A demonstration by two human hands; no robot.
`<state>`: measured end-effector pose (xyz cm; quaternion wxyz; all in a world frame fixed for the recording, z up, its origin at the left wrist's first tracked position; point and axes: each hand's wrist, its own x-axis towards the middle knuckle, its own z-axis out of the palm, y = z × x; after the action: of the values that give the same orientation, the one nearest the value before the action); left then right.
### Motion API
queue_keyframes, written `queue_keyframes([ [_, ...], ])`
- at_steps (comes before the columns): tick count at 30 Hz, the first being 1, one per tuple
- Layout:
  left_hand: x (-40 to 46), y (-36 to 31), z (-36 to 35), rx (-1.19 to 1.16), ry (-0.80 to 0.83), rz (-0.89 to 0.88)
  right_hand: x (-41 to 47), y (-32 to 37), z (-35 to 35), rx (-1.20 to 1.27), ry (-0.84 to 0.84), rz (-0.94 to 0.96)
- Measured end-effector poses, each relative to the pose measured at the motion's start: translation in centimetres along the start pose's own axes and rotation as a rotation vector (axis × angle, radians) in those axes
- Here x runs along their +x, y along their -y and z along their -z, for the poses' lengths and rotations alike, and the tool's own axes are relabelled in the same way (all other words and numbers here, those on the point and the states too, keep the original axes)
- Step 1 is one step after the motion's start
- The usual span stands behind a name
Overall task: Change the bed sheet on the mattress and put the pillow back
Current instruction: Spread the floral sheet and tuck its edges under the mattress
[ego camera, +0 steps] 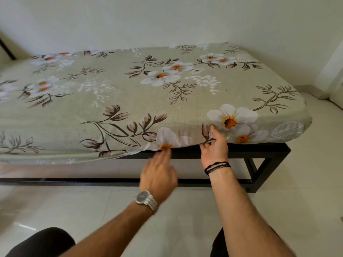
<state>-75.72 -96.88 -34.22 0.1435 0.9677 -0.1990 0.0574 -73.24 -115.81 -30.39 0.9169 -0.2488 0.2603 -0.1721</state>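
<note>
A sage-green bed sheet [118, 93] printed with white flowers covers the whole mattress top and hangs over its near side. My left hand [157, 173], with a silver watch on the wrist, reaches toward the sheet's lower hem, fingertips at the fabric and blurred. My right hand [214, 147], with black threads round the wrist, has its thumb against the mattress side and its fingers curled under the hem, lifting the mattress edge a little. No pillow is in view.
The mattress rests on a low black metal bed frame [259, 171] against a white wall [167, 19]. A glossy pale tiled floor [92, 210] lies in front. My dark-clad knees [40, 242] show at the bottom.
</note>
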Motion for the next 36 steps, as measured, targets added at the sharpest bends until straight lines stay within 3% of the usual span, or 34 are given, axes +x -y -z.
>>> queue_keyframes([
  [2,0.9,3.8,0.3,0.101,-0.07,0.005,-0.2,0.0,-0.1,-0.011,-0.001,0.013],
  [7,2.7,7.1,-1.1,0.204,0.009,-0.121,-0.8,0.1,-0.5,-0.033,0.02,0.046],
  [11,6.0,7.6,0.4,0.2,0.041,-0.025,-0.8,-0.4,-0.6,-0.069,-0.026,0.079],
  [14,8.1,7.0,1.2,0.149,0.102,0.078,-2.3,-3.1,-0.7,-0.307,-0.092,0.004],
  [17,9.1,6.8,0.4,0.134,0.085,0.079,-4.9,-6.5,-1.3,-0.442,0.047,-0.139],
  [21,10.2,7.0,0.0,0.064,0.103,0.095,-5.2,-8.9,-3.0,-0.286,0.246,-0.157],
  [27,11.2,7.8,0.1,0.058,0.118,0.144,-4.4,-9.6,-4.8,-0.102,0.2,-0.114],
  [30,13.1,7.7,0.5,-0.204,0.266,0.203,-4.1,-9.4,-5.4,-0.032,0.189,-0.115],
  [34,14.5,7.2,0.6,-0.503,0.32,0.364,-3.5,-9.2,-5.0,-0.04,0.215,-0.125],
  [36,12.9,6.7,1.3,-0.364,0.344,0.377,-3.0,-9.2,-4.7,-0.042,0.218,-0.144],
])
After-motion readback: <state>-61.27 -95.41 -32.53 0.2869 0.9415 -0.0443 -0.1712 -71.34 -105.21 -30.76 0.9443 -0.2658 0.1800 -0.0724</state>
